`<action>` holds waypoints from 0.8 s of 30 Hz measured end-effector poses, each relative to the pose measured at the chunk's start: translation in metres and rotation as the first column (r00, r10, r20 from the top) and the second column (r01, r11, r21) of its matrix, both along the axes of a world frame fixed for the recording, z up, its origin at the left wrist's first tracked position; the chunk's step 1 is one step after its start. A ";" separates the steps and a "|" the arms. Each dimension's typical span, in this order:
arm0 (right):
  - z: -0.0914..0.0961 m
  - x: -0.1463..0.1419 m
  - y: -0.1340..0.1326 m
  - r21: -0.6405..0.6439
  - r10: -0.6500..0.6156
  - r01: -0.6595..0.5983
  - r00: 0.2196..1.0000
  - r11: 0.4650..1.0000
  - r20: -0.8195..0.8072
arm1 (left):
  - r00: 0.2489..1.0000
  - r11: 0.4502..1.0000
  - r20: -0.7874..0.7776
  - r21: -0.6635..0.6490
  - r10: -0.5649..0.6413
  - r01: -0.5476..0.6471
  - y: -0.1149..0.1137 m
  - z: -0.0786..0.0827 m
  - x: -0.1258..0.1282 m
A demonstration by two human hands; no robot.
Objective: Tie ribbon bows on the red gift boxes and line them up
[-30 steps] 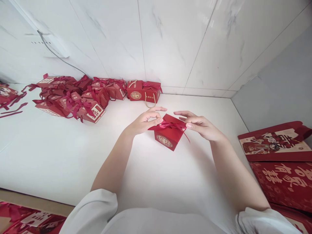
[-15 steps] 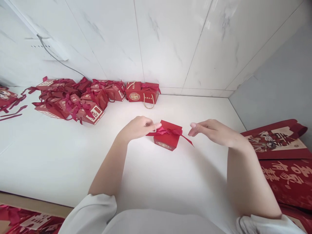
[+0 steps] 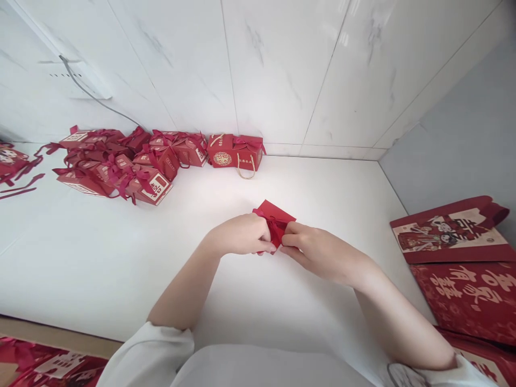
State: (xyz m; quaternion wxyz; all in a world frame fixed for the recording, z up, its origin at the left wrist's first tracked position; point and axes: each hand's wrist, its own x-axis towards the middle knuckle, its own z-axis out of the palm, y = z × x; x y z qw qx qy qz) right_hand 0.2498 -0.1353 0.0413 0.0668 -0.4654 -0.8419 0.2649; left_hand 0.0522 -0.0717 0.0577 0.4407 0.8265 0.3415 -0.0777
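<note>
A small red gift box (image 3: 273, 209) sits on the white table in front of me, partly covered by my hands. A red ribbon (image 3: 276, 228) with a bow runs across its top. My left hand (image 3: 246, 235) is at the box's left side, its fingers curled and the thumb pressed in at the ribbon. From the right, my right hand (image 3: 309, 243) reaches in with its fingertips pinched together on the ribbon at the box's right side. The exact grip points are partly hidden by the fingers.
Several red boxes with ribbons (image 3: 116, 166) are clustered at the back left. One box with a gold cord handle (image 3: 234, 152) stands against the tiled wall. Red printed bags (image 3: 455, 231) lie on the right. A carton of red items (image 3: 52, 365) sits at lower left.
My right hand has moved left onto the ribbon, having been apart from the box. My left hand has shifted right and towards me, over the front of the box. The box looks turned slightly.
</note>
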 end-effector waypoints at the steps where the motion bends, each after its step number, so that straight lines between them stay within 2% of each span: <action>1: -0.002 0.000 0.000 0.018 -0.008 0.008 1.000 1.000 0.025 | 1.000 1.000 0.006 0.009 -0.003 0.003 0.000 -0.003 0.002; 4: -0.005 0.000 0.001 0.062 -0.013 0.008 0.997 0.998 0.074 | 1.000 0.998 -0.001 0.050 -0.029 0.029 -0.002 -0.009 0.004; 8: -0.001 -0.001 0.001 0.069 -0.048 0.042 0.996 0.997 0.074 | 0.998 0.991 0.011 0.121 -0.061 0.059 -0.005 -0.010 0.002; 11: 0.004 -0.005 0.003 0.050 -0.212 0.209 0.975 0.977 0.071 | 0.998 0.980 0.030 0.195 -0.051 0.045 -0.010 -0.012 0.005; 14: 0.002 -0.013 0.006 0.078 -0.390 0.385 0.919 0.920 0.058 | 0.998 0.967 0.017 0.246 -0.068 0.061 -0.013 -0.015 0.010; 18: -0.009 -0.021 0.010 0.147 -0.423 0.418 0.906 0.897 0.004 | 0.998 0.969 0.001 0.239 -0.063 0.061 -0.015 -0.019 0.015; 21: -0.018 -0.022 0.013 0.168 -0.391 0.389 0.920 0.906 -0.019 | 0.997 0.981 0.011 0.178 -0.079 0.075 -0.018 -0.007 0.009; 24: -0.021 -0.021 0.016 0.167 -0.378 0.378 0.925 0.911 -0.032 | 0.997 0.983 0.043 0.176 -0.060 0.051 -0.018 0.017 -0.008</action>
